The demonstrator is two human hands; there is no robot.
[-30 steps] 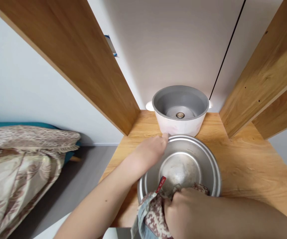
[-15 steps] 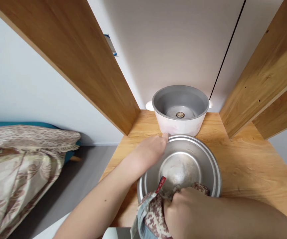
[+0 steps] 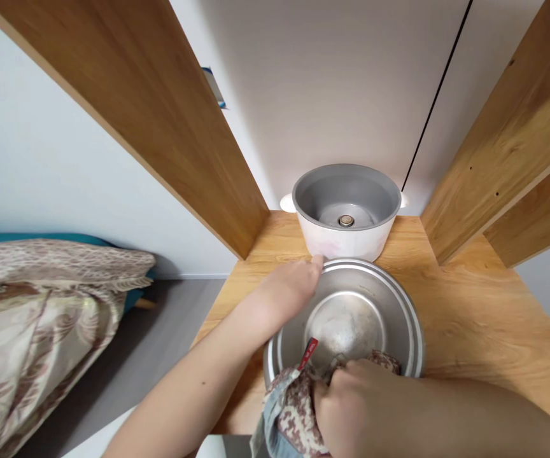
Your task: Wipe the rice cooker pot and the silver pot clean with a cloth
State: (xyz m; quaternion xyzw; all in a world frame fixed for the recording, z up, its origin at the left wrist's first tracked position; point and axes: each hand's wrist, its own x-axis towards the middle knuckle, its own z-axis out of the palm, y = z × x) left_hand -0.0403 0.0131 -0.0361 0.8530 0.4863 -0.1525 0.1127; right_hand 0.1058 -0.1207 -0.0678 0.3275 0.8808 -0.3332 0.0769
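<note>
A round metal lid or pan (image 3: 396, 318) with a raised ring in its middle lies on the wooden surface (image 3: 466, 318). My left hand (image 3: 298, 280) is closed on its upper left rim, fingers curled over the edge. Bunched in my right hand (image 3: 351, 401) is a brown and cream patterned cloth (image 3: 298, 413) with grey-blue edging and a small red tag; it rests against the lower part of the metal piece. My right fingers are wrapped in the cloth and partly hidden.
Just behind the metal piece stands a white pot (image 3: 346, 243) with a grey inside and a round knob at its bottom. Wooden posts (image 3: 160, 127) rise on both sides. At the far left is furniture draped with a patterned cover (image 3: 55, 318).
</note>
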